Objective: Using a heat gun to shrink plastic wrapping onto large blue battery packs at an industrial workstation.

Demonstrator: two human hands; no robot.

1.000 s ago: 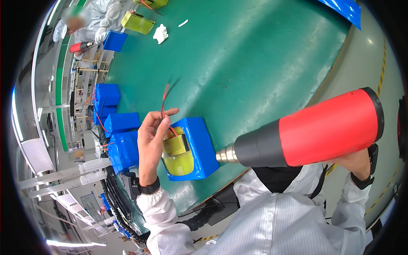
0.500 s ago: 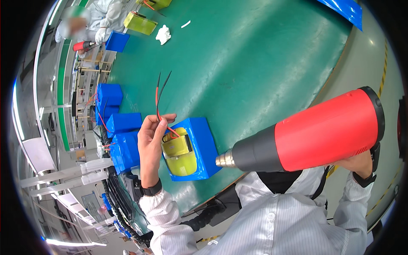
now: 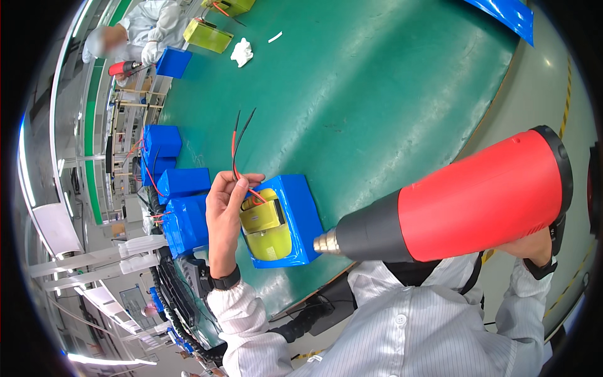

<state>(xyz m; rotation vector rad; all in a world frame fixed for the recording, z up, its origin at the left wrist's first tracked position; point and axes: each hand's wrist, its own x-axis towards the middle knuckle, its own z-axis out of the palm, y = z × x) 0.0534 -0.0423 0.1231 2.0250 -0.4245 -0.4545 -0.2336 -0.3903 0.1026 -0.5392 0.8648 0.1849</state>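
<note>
Bright, even overhead light, strong fisheye bending.
Soft glare is lying on the green counter (image 3: 389, 107); rim areas are blurring and darkening.

Blue-wrapped packs (image 3: 183, 207) stacked left, table edge.

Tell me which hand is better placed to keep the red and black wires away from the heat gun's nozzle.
Left. The left hand already pinches the wires at the open yellow end of the blue pack. The right hand is full, gripping the red heat gun, whose nozzle points at that pack.
</note>
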